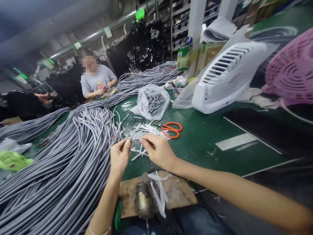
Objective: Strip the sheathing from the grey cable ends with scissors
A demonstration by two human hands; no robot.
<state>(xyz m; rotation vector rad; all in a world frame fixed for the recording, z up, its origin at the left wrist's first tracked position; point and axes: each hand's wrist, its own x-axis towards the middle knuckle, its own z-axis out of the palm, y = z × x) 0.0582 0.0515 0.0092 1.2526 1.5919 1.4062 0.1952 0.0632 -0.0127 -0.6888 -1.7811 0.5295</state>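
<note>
My left hand (120, 155) is closed in a pinch at the near edge of the cable pile. A thin grey cable end (134, 131) sticks up from its fingertips. Just to the right, my right hand (157, 150) is pinched too, thumb against forefinger; whatever lies between those fingertips is too small to make out. A small gap separates the two hands. White strips of scrap (140, 152) lie on the green table beneath and behind them. Orange-handled scissors (172, 129) rest beyond my right hand. Long grey cables (80, 166) with stripped ends fill the left side.
A clear plastic bag (153, 101) of short grey pieces stands farther back. At the right are a white fan (227, 75) and a pink fan (290, 68). A small motor-like device (143, 199) sits on a wooden board (179, 192) before me. Another person (99, 80) sits across the table.
</note>
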